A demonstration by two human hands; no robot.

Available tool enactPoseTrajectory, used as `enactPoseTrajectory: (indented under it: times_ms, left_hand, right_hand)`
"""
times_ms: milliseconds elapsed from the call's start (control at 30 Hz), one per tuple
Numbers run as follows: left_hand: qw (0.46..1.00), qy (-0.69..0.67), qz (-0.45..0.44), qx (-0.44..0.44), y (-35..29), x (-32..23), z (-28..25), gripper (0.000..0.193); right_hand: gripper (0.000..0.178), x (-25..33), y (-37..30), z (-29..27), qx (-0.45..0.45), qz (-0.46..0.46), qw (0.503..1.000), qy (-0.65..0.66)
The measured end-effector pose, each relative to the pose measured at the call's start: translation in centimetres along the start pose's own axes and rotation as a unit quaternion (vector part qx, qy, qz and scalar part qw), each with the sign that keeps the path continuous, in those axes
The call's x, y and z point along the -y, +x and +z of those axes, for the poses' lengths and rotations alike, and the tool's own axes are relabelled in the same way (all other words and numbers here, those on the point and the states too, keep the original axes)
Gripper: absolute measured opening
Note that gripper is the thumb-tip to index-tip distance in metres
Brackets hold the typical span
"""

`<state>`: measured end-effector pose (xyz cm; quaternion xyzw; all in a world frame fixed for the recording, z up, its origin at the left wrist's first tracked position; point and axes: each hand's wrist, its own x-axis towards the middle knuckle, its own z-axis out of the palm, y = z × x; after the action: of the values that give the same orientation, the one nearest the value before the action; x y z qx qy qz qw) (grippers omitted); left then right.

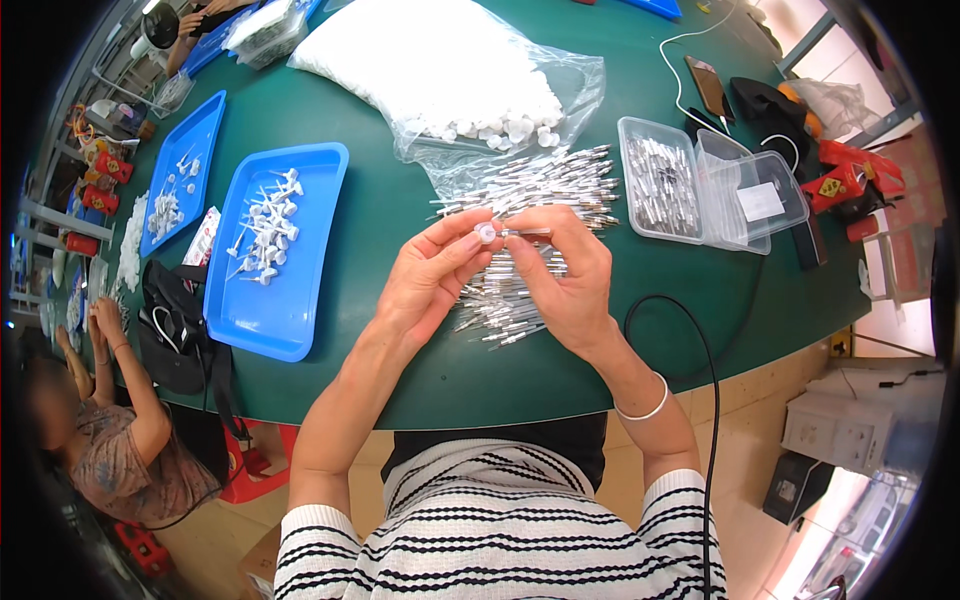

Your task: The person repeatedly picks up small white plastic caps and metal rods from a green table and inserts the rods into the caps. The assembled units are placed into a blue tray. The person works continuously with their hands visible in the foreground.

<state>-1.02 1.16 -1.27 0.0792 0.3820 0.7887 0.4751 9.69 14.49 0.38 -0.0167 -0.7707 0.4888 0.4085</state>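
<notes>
Above the middle of the green table, my left hand point(432, 270) pinches a small round white cap point(486, 232) between thumb and fingers. My right hand point(565, 270) grips a thin silver metal rod point(528, 232), its end meeting the cap. Whether the rod sits inside the cap I cannot tell. Beneath and beyond both hands lies a loose heap of similar metal rods point(570, 185). Past the heap, a large clear plastic bag point(420, 70) spills white caps point(515, 128) from its opening.
At left, a blue tray point(265, 335) holds capped rods point(265, 225); another blue tray point(205, 125) lies beyond. A clear box point(660, 180) of rods stands right, near a phone point(709, 88). A black cable point(712, 400) hangs over the edge. A person point(115, 440) works at far left.
</notes>
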Motion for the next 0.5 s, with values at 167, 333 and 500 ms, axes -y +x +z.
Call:
enactPoseTrajectory:
  times_ms: [167, 333, 500]
  left_hand:
    - [0.999, -0.043, -0.020, 0.011, 0.02, 0.04, -0.13, 0.029]
    - [0.997, -0.070, -0.028, 0.025, 0.04, 0.10, -0.27, 0.029]
    - [0.998, -0.053, -0.021, 0.020, -0.03, -0.03, -0.07, 0.029]
  right_hand:
    - [0.016, 0.06, -0.07, 0.03, -0.009, 0.002, 1.000, 0.001]
    - [0.016, 0.17, -0.10, 0.16, -0.020, -0.004, 1.000, 0.000]
    - [0.015, 0.09, -0.09, 0.06, -0.017, -0.006, 1.000, -0.003]
